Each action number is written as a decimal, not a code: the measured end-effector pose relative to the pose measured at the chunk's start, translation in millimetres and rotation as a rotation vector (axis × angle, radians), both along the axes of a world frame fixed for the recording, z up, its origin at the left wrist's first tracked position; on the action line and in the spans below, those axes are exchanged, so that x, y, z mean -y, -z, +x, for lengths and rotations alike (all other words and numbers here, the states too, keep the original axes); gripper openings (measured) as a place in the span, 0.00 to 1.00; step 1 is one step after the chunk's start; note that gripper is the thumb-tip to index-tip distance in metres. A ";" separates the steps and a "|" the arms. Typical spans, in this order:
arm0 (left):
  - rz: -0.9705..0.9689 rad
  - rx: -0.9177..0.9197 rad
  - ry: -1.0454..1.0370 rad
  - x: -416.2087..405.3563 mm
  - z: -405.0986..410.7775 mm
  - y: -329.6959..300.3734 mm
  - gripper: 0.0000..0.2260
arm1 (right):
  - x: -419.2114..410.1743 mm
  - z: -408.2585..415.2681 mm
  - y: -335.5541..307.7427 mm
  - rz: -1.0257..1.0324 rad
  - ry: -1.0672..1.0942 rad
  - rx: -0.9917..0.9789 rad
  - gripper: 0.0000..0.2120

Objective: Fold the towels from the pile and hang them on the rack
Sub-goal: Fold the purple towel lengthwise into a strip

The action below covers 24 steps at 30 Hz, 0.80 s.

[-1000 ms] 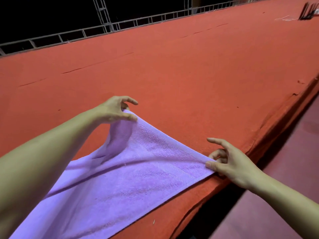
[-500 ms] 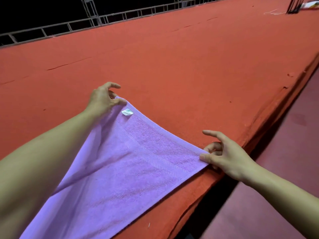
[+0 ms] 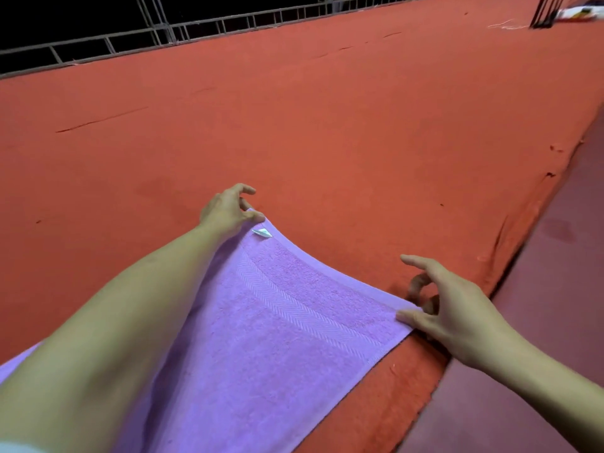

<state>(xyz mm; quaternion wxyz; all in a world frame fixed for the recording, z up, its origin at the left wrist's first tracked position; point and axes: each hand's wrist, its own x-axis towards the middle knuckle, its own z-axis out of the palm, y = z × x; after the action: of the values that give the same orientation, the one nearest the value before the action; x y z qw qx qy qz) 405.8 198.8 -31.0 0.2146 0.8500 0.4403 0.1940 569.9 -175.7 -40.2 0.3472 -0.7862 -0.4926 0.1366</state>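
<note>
A purple towel (image 3: 268, 338) was spread over the near part of a wide red table (image 3: 327, 125), its right side lying close along the table's edge; its far hem was held at both corners. The far left corner, just beside a small white label (image 3: 262, 233), was pinched by the left hand (image 3: 228, 209) between thumb and curled fingers; the far right corner was pinched by the right hand (image 3: 447, 305) between thumb and a bent finger, the forefinger being stretched out free above it. The hem between the two hands was seen to sag slightly. No fold could be made out in the visible part of the towel, so the folding was judged to be only at its start; neither pile nor rack could be identified with certainty, and the hanging was judged to be wholly left to do.
</note>
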 end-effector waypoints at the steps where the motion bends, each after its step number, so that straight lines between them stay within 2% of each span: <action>1: -0.012 0.000 -0.009 -2.5 2.6 7.9 0.23 | -1.1 0.5 2.5 0.006 -0.006 0.033 0.38; 4: 0.006 -0.008 -0.052 -4.0 6.7 17.9 0.23 | -4.5 4.7 6.1 0.005 -0.014 0.080 0.38; 7: 0.240 -0.094 -0.108 9.0 1.1 10.4 0.25 | -6.4 7.7 7.7 -0.040 -0.012 0.123 0.39; 9: 0.358 -0.055 -0.092 28.4 -6.5 1.3 0.22 | -5.3 7.5 6.3 -0.046 0.008 0.149 0.39; 12: 0.248 0.062 -0.017 72.6 -30.2 -6.3 0.17 | -1.1 -0.5 0.7 -0.017 0.006 0.164 0.35; 16: 0.181 0.033 -0.005 128.8 -96.6 -6.3 0.14 | -5.6 -34.6 -7.4 0.035 -0.117 0.114 0.28; 24: 0.121 0.064 -0.385 203.2 -308.5 -19.6 0.11 | -39.4 -176.8 -23.9 0.058 -0.529 0.048 0.19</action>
<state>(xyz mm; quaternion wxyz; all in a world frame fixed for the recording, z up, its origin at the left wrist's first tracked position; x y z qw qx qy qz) 97.3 -4.4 -11.5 0.1362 0.7548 0.5751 0.2846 393.0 -136.3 -16.3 0.3101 -0.6227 -0.6928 0.1898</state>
